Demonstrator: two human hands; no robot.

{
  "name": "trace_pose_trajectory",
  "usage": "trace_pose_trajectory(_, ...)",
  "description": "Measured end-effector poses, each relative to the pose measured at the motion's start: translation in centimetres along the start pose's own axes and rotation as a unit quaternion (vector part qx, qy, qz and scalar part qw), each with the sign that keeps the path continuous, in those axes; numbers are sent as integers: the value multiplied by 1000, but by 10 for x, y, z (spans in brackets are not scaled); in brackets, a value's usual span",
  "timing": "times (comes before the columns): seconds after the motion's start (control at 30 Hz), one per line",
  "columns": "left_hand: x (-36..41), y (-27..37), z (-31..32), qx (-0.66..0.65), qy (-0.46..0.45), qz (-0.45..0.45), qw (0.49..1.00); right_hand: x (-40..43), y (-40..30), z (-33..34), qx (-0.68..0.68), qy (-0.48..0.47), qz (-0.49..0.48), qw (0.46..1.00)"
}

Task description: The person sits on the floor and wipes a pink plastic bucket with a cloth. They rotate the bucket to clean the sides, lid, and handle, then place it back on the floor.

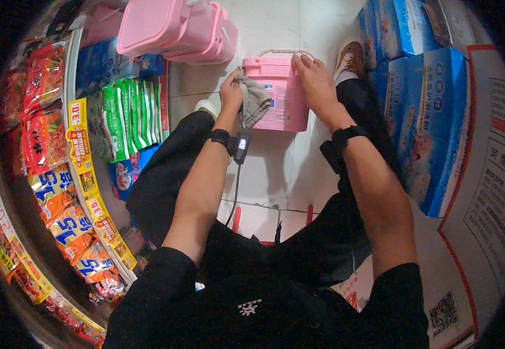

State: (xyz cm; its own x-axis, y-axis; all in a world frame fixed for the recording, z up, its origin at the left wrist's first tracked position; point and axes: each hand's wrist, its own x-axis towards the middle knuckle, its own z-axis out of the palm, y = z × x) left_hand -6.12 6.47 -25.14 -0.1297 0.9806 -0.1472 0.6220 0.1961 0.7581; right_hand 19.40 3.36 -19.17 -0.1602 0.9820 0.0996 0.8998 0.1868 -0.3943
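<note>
Before me on the tiled floor is a pink lidded plastic bucket (287,102) with a pale carrying handle and a printed label. My left hand (231,94) grips a grey cloth (254,100), which hangs against the bucket's left side. At the right edge of the lid, my right hand (318,83) rests with its fingertips on the rim by the handle. Its thumb and palm side are partly hidden.
More pink buckets (178,32) stand at the upper left. Shelves with bagged snacks (45,139) and green packets (132,118) line the left. Blue cartons (431,131) are stacked at the right, beside a large printed carton (492,183). A cable (237,187) runs from my left wrist.
</note>
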Motion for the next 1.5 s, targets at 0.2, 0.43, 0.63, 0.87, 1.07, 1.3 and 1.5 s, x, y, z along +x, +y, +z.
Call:
trace_pose_trajectory(0.2,0,-9,3,-35,53,53,997,1,-4,-3,-21,0,-11,1000)
trace_pose_trajectory(0.43,-23,49,3,93,86,217,968,1,0,-7,0,-29,15,999)
trace_pose_trajectory(0.63,-31,66,-4,155,72,218,961,2,0,-4,3,-25,7,1000)
trace_pose_trajectory(0.87,-21,56,-11,132,74,265,952,5,-9,-9,-6,-29,22,999)
trace_pose_trajectory(1.07,-8,38,-3,37,113,228,966,4,-6,-7,-8,-26,36,999)
trace_pose_trajectory(1.3,17,-6,5,2,61,39,997,4,-10,-9,9,-29,34,999)
trace_pose_trajectory(1.5,27,-26,12,-53,23,-1,998,2,-8,-4,-11,-26,27,999)
